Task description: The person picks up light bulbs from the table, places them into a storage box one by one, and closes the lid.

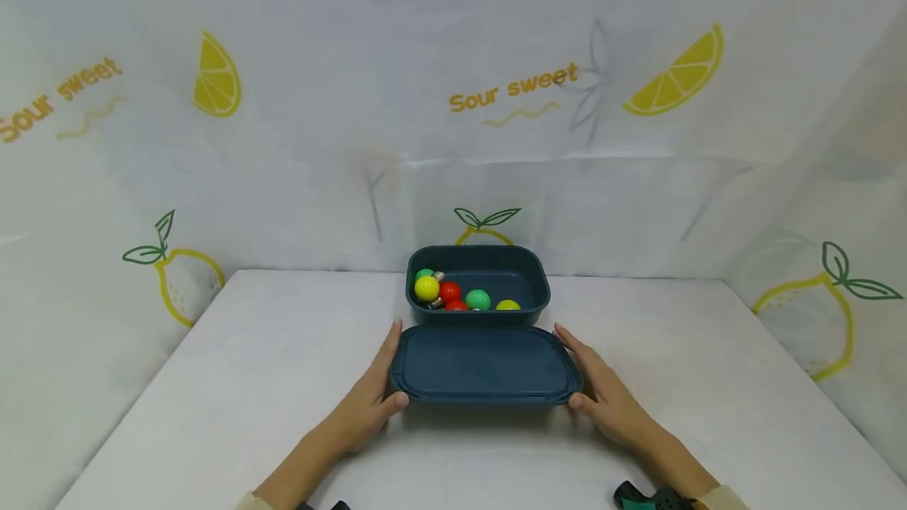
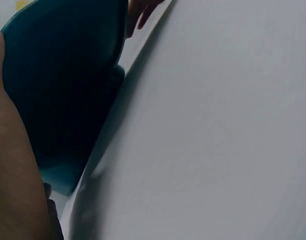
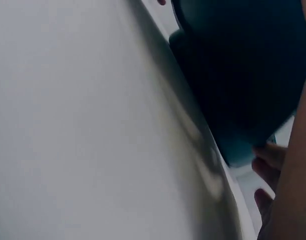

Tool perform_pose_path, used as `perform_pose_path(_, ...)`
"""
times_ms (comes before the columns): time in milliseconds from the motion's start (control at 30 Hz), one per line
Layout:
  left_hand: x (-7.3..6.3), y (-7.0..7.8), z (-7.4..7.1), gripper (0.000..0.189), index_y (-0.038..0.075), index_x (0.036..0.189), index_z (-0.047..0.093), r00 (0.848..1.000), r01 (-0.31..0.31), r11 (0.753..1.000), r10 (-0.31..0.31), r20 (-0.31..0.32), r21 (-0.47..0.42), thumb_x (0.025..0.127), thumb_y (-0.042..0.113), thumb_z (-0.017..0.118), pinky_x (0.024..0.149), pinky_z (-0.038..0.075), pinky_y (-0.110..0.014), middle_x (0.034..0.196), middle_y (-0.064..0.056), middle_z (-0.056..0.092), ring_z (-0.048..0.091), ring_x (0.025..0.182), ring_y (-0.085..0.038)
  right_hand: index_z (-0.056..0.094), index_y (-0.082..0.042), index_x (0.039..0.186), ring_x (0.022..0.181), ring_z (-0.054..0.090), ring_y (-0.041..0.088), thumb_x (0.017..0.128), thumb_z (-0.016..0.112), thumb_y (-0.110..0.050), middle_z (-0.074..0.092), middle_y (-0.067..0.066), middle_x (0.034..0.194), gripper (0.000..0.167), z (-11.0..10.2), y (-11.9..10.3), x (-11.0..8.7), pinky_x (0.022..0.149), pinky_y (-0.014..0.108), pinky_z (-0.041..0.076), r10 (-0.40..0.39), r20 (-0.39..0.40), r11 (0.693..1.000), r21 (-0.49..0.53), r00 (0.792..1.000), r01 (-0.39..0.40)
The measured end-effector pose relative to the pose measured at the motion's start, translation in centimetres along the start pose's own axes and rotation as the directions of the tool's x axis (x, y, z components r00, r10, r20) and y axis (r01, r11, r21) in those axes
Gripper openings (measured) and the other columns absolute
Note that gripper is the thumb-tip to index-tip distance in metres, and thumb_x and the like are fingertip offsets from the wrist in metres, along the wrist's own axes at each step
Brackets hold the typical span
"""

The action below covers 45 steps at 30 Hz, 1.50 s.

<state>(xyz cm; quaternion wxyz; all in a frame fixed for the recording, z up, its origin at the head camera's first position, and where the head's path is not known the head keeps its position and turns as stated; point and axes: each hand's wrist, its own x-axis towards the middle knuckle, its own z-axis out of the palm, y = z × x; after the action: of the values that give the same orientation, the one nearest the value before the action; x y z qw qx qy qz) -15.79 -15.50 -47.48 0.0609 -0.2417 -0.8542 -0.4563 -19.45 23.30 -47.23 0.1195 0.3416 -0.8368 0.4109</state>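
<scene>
A dark blue rectangular lid (image 1: 486, 364) is held level over the table, its shadow below the near edge. My left hand (image 1: 368, 400) grips its left end, thumb at the near corner and fingers along the side. At the right end my right hand (image 1: 602, 392) holds it the same way. The lid's underside (image 2: 63, 70) shows dark in the left wrist view. Just behind the lid stands a matching open box (image 1: 520, 266). Inside lie red balls (image 1: 449, 290), yellow balls (image 1: 427, 288), green balls (image 1: 478, 300) and small silvery screw-ended pieces (image 1: 435, 303).
The white-covered table (image 1: 298, 337) runs back to a white cloth backdrop (image 1: 326, 140) printed with lemons and lettering. The box stands close to the table's back edge. White surface lies on both sides of the hands and in front of them.
</scene>
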Motion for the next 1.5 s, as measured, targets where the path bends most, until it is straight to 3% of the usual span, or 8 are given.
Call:
perform_pose_path(233,0.0,1.1,2.0,0.088,0.021,0.162,-0.015,0.981,-0.132,0.974,0.102,-0.162,-0.186,0.102,0.066,0.030,0.127,0.006,-0.026,0.173,-0.005,-0.004,-0.001,0.159,-0.006,0.012,-0.007,0.163,0.151,0.029,0.001,0.105,0.025,-0.061,0.032,0.017,0.164,0.080,1.6,-1.3,0.1,0.115,0.004,0.018,-0.033,-0.153,0.985,0.160,0.988,0.058)
perform_pose_path(500,0.7,2.3,2.0,0.096,0.006,0.160,-0.012,0.865,-0.409,0.909,0.359,-0.350,-0.079,0.100,0.072,0.025,0.124,0.008,-0.017,0.170,-0.022,0.003,0.012,0.160,-0.019,-0.013,-0.005,0.161,0.160,0.008,0.011,0.102,0.031,-0.067,0.000,0.011,0.172,0.097,3.3,-3.4,0.7,0.120,0.010,0.019,-0.120,-0.300,0.902,0.365,0.946,0.230)
perform_pose_path(767,2.3,4.2,1.5,0.081,0.011,0.161,-0.010,0.791,-0.469,0.880,0.380,-0.480,-0.076,0.105,0.060,0.020,0.125,0.021,-0.023,0.170,-0.021,0.011,0.029,0.155,-0.024,-0.005,-0.001,0.160,0.160,0.014,0.024,0.102,0.047,-0.056,0.005,0.016,0.172,0.096,2.7,-5.3,4.5,0.127,0.024,0.022,-0.251,-0.517,0.858,0.272,0.818,0.435)
perform_pose_path(833,3.5,5.0,1.4,0.074,0.012,0.162,-0.008,0.746,-0.481,0.876,0.391,-0.539,-0.030,0.108,0.054,0.019,0.128,0.014,-0.026,0.169,-0.020,0.017,0.025,0.156,-0.024,-0.001,-0.001,0.161,0.158,0.020,0.025,0.107,0.041,-0.048,0.010,0.014,0.171,0.083,2.3,-5.7,5.7,0.127,0.026,0.024,-0.249,-0.569,0.862,0.239,0.784,0.447)
perform_pose_path(933,5.8,6.0,1.2,0.066,0.016,0.163,-0.003,0.648,-0.503,0.861,0.427,-0.631,0.067,0.110,0.048,0.018,0.130,0.007,-0.036,0.167,-0.016,0.026,0.024,0.157,-0.026,0.003,-0.002,0.161,0.155,0.031,0.027,0.111,0.035,-0.036,0.017,0.013,0.171,0.069,1.8,-6.1,7.3,0.126,0.032,0.029,-0.233,-0.652,0.870,0.193,0.722,0.455)
perform_pose_path(1167,10.6,7.2,0.1,0.069,0.007,0.161,-0.008,0.416,-0.579,0.793,0.486,-0.768,0.188,0.111,0.037,0.029,0.126,0.028,-0.045,0.165,-0.012,0.033,0.039,0.150,-0.035,-0.008,0.001,0.160,0.152,0.036,0.032,0.111,0.034,-0.016,0.017,0.013,0.170,0.067,1.6,-6.6,10.7,0.123,0.039,0.036,-0.188,-0.765,0.861,0.173,0.616,0.478)
perform_pose_path(1267,11.9,7.5,-0.1,0.072,0.003,0.158,-0.014,0.358,-0.570,0.795,0.470,-0.807,0.210,0.111,0.033,0.032,0.125,0.030,-0.049,0.164,-0.018,0.032,0.040,0.149,-0.038,-0.012,0.002,0.158,0.151,0.035,0.036,0.110,0.039,-0.015,0.014,0.015,0.171,0.072,1.4,-6.7,11.9,0.121,0.041,0.037,-0.193,-0.790,0.868,0.138,0.582,0.476)
perform_pose_path(1500,14.1,8.0,-1.0,0.084,-0.003,0.154,-0.020,0.301,-0.550,0.811,0.414,-0.859,0.199,0.109,0.042,0.035,0.124,0.028,-0.057,0.160,-0.035,0.024,0.036,0.149,-0.044,-0.008,0.009,0.155,0.146,0.042,0.040,0.108,0.047,-0.028,0.018,0.021,0.168,0.082,1.2,-6.4,14.5,0.115,0.043,0.046,-0.251,-0.833,0.898,-0.011,0.493,0.439)
